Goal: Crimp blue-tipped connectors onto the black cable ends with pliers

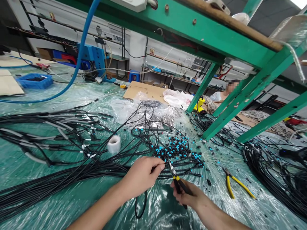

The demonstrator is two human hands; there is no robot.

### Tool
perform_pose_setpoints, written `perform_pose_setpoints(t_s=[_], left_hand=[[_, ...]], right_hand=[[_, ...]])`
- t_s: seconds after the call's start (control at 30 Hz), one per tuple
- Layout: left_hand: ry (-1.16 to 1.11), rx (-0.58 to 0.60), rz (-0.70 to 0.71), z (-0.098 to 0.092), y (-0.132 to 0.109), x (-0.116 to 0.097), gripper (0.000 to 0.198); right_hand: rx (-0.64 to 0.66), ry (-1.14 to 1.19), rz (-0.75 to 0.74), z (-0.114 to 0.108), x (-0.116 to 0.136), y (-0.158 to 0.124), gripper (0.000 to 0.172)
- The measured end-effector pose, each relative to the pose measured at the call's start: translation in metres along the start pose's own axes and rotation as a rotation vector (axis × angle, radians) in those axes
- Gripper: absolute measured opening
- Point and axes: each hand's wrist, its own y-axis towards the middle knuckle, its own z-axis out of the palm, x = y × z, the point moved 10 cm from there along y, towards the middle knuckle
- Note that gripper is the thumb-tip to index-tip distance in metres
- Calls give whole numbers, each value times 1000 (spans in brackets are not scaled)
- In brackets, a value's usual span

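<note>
The only printing in view is on the cardboard sheet (144, 91) at upper centre, and its marks are too small to read. Your table is spread with clear plastic sheeting (153, 207) over a green surface, and a green steel bench frame (203, 38) crosses the top right of the frame. Beyond it, a seated co-worker (222, 95) is at the right, a white plastic bag (177, 97) lies just beside the cardboard, and metal shelving (172, 67) lines the far wall. A blue hose (80, 48) runs down from the top, and a blue crate (35, 80) sits at upper left. Low in the centre of the frame, your left hand (141, 175) is closed around a bundle of black cables (184, 169), its fingers pinching them just beside the pliers (178, 182). Your right hand (188, 195) comes in from the lower right, wrapped around the pliers' black-and-yellow handles, with the narrow jaws nearly closed at the cables. Loose blue-tipped connectors (171, 148) are heaped just above your hands, a roll of white tape (114, 144) stands to the left, and yellow-handled pliers (236, 185) lie to the right.
</note>
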Motion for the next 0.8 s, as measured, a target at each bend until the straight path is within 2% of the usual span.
perform_pose_setpoints(t_s=[0.27,0.53,0.8], left_hand=[[-33,2,16,1,0,-4,37],[-36,6,29,4,-1,-7,34],[-2,-2,-12,7,1,5,34]], right_hand=[[-5,21,88,-6,-7,-7,36],[65,23,-34,3,-6,-2,26],[44,66,-6,8,-17,8,15]])
